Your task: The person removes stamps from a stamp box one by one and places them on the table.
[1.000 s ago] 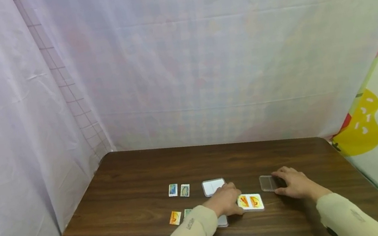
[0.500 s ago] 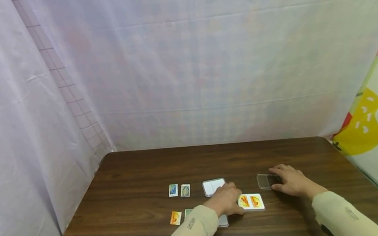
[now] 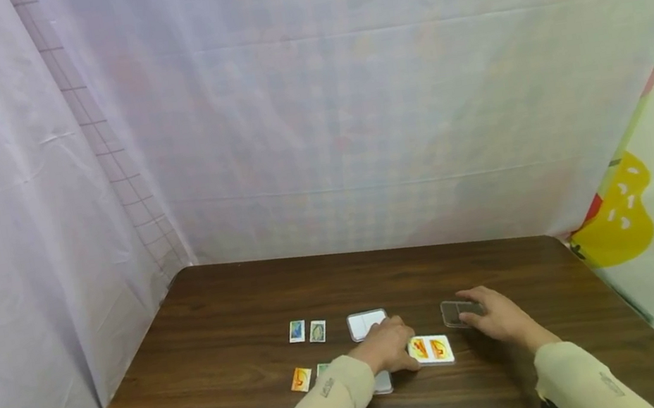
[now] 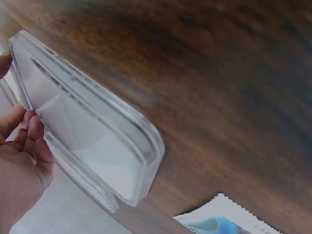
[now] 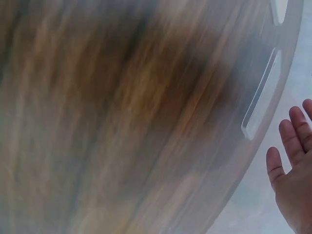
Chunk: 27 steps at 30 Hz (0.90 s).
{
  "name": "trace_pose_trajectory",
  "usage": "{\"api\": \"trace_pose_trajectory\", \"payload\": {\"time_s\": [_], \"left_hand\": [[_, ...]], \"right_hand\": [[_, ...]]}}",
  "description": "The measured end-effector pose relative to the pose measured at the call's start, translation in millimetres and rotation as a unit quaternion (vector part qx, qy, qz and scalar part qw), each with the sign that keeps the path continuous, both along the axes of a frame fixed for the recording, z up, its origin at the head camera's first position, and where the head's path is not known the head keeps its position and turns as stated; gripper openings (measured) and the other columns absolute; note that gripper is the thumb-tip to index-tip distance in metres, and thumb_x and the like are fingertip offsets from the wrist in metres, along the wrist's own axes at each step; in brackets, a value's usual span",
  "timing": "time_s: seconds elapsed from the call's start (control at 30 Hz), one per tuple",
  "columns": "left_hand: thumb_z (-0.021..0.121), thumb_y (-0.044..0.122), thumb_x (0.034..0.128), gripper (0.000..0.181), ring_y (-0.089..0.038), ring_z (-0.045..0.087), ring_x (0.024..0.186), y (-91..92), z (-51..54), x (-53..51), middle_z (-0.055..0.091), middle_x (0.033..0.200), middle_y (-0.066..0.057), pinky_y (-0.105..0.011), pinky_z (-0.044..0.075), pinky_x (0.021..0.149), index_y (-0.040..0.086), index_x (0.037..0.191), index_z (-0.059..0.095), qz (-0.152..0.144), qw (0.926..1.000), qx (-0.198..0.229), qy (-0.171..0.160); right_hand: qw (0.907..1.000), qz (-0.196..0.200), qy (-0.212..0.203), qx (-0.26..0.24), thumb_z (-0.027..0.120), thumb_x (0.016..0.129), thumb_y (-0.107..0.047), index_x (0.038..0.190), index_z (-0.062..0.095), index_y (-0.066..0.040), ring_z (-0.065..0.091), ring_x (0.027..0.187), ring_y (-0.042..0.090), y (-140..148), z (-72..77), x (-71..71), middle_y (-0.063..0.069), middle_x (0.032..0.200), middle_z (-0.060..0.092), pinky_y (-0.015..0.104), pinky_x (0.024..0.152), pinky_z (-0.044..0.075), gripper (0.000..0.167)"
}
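We see both hands at work over small clear cases on a dark surface (image 3: pixel 239 296).
The left hand (image 3: pixel 384 347) pinches one end of a case with two orange pictures (image 3: pixel 431 349), which lies flat between the hands; the right hand (image 3: pixel 502 319) pinches a clear cover (image 3: pixel 451 313) between thumb and forefinger, its other fingers straight. Just beyond the left hand we find a white-backed case (image 3: pixel 367 324), with a second case (image 3: pixel 383 383) beside its wrist, partly hidden. Left of that hand lie a blue stamp (image 3: pixel 297 331), an oval-patterned stamp (image 3: pixel 318 332), an orange stamp (image 3: pixel 301 379) and a half-covered green stamp (image 3: pixel 322 369).
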<state>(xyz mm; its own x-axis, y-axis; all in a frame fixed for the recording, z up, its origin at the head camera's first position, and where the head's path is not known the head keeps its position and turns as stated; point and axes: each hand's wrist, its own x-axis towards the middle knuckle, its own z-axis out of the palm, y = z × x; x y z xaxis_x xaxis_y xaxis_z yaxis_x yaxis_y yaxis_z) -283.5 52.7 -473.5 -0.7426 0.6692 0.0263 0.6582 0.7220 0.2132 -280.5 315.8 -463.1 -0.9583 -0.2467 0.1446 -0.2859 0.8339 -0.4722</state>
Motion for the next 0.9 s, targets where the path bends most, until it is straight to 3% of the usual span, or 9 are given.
{"api": "trace_pose_trajectory", "payload": {"time_s": [0.23,0.47,0.9], "left_hand": [[0.084,0.038,0.0724,0.038,-0.009,0.049,0.087,0.6,-2.9,-1.5,0.056,0.093,0.006,-0.026,0.039,0.075,0.015,0.100,0.072,0.002,1.0000,0.007,-0.004],[0.084,0.037,0.0732,0.039,-0.011,0.050,0.089,0.0,3.0,2.6,0.058,0.095,0.004,-0.027,0.040,0.076,0.014,0.102,0.072,0.006,0.9999,0.003,-0.009],[0.083,0.037,0.0749,0.038,-0.011,0.050,0.089,2.1,-0.2,-0.1,0.057,0.094,0.003,-0.029,0.042,0.076,0.014,0.102,0.072,0.007,0.9999,0.001,-0.010]], "right_hand": [[0.9989,-0.026,-0.019,-0.035,0.067,0.094,-0.021,0.132,0.058,-0.001,0.058,0.106,0.038,-10.5,3.2,11.4,0.022,0.122,0.059,0.058,0.087,0.046,0.043],[0.9969,-0.049,-0.030,-0.054,0.067,0.095,-0.025,0.131,0.057,0.003,0.057,0.111,0.044,-21.5,3.5,20.1,0.023,0.124,0.059,0.059,0.091,0.045,0.046],[0.9904,-0.103,-0.058,-0.071,0.067,0.094,-0.033,0.128,0.060,0.004,0.057,0.114,0.045,-31.2,-1.7,31.0,0.027,0.126,0.060,0.058,0.093,0.044,0.051]]}}
